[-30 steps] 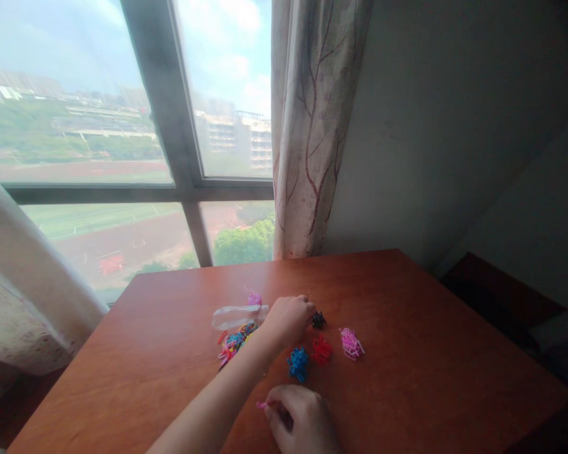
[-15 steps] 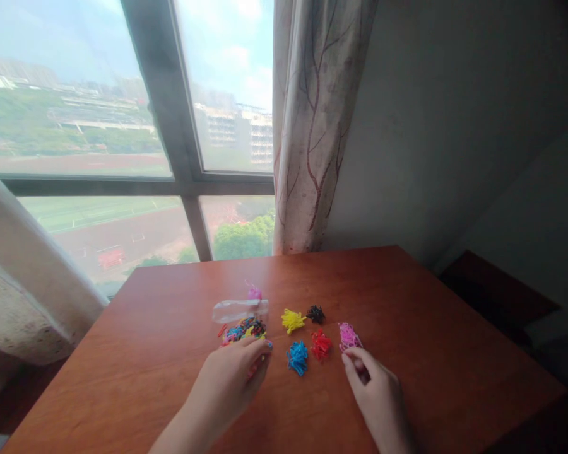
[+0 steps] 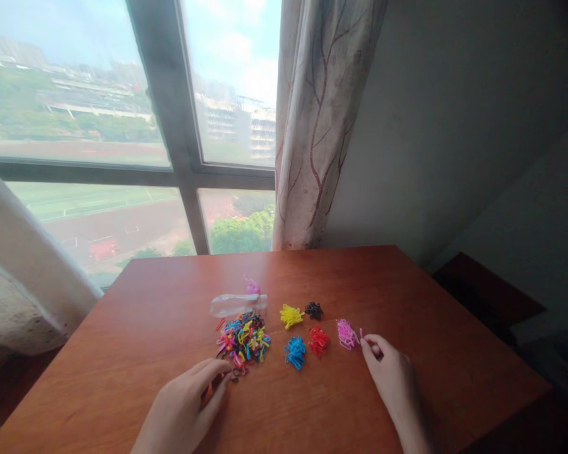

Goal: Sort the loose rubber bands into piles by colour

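At the near edge of a mixed heap of coloured rubber bands (image 3: 244,338), my left hand (image 3: 187,400) has thumb and forefinger pinched at a black rubber band (image 3: 235,374). My right hand (image 3: 390,372) pinches a pink rubber band (image 3: 361,333) just right of the pink pile (image 3: 347,334). Sorted by colour between my hands lie a blue pile (image 3: 295,352), a red pile (image 3: 319,340), a yellow pile (image 3: 291,316) and a black pile (image 3: 313,309).
Behind the mixed heap lies a clear plastic bag (image 3: 234,305), with a small purple object (image 3: 252,287) beyond it. The brown wooden table (image 3: 397,290) stands against a window (image 3: 231,221). A patterned curtain (image 3: 322,139) hangs at its back edge.
My left hand has drawn back toward me from above the mixed heap, uncovering it. My right hand has shifted slightly right, with a pink rubber band now visible at its fingertips.
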Tool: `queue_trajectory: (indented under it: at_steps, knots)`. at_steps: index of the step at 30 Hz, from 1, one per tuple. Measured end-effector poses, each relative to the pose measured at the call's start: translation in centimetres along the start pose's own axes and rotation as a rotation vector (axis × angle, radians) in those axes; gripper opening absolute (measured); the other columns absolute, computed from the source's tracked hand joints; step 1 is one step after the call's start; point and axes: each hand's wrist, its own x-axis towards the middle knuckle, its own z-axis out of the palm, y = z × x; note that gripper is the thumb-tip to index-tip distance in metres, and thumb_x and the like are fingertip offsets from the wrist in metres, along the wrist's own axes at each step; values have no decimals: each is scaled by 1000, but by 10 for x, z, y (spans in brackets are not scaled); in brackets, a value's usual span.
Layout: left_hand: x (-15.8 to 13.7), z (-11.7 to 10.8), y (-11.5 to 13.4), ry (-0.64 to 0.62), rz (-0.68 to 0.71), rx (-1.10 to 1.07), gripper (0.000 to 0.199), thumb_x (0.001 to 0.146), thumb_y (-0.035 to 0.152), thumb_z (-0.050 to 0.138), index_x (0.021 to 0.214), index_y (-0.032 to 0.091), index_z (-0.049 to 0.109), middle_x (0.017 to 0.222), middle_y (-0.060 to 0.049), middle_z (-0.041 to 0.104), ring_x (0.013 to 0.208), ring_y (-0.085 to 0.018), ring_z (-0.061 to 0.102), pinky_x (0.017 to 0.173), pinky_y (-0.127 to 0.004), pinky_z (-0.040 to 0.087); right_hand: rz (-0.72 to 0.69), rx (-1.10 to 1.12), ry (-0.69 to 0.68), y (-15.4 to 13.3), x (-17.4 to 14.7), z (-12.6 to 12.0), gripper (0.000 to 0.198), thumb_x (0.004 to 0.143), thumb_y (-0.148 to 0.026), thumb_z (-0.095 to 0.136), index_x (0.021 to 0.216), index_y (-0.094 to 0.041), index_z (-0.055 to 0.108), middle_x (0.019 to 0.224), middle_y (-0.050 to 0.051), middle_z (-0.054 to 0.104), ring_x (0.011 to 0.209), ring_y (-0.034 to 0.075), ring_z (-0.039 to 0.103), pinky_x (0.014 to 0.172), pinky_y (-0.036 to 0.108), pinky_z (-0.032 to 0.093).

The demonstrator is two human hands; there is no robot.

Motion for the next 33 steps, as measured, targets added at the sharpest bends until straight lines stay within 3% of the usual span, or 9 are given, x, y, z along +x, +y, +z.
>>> queue_trajectory:
  at_steps: [14, 19, 22, 27, 33]
  knots:
    - [-2, 0, 3, 5, 2, 7, 21, 90, 27, 49, 96, 29, 69, 84, 3, 73, 70, -13, 67, 65, -19, 49, -29, 26, 5, -13, -5, -5, 38, 88, -48, 45, 89, -23, 73, 78, 9, 73, 70, 24, 69, 60, 28, 47]
    - [-2, -1, 1, 33, -16, 27, 21, 90, 27, 48, 93, 28, 69, 82, 3, 73, 68, -13, 66, 65, -19, 49, -131, 141, 25, -46, -17, 1, 35, 91, -45, 46, 88, -22, 71, 74, 7, 72, 63, 21, 67, 59, 26, 47]
    - [-2, -2, 0, 40, -50, 48, 22, 91, 29, 47, 94, 28, 68, 82, 3, 72, 65, -13, 65, 63, -20, 48, -253, 242, -53, -74, -32, 12, 32, 95, -37, 43, 87, -22, 70, 81, 6, 73, 67, 18, 67, 63, 24, 47]
    - [-2, -3, 2, 1, -90, 87, 23, 91, 29, 45, 95, 29, 67, 83, 2, 69, 69, -14, 65, 63, -20, 46, -413, 291, -165, -115, -56, 37, 27, 96, -27, 44, 86, -21, 68, 75, 4, 70, 65, 16, 65, 62, 22, 43]
    - [-2, -2, 6, -77, -108, 95, 23, 92, 24, 41, 93, 29, 64, 89, 2, 66, 78, -15, 66, 69, -22, 45, -473, 274, -268, -141, -76, 52, 23, 92, -18, 46, 81, -22, 65, 72, 1, 67, 66, 15, 64, 62, 21, 39]
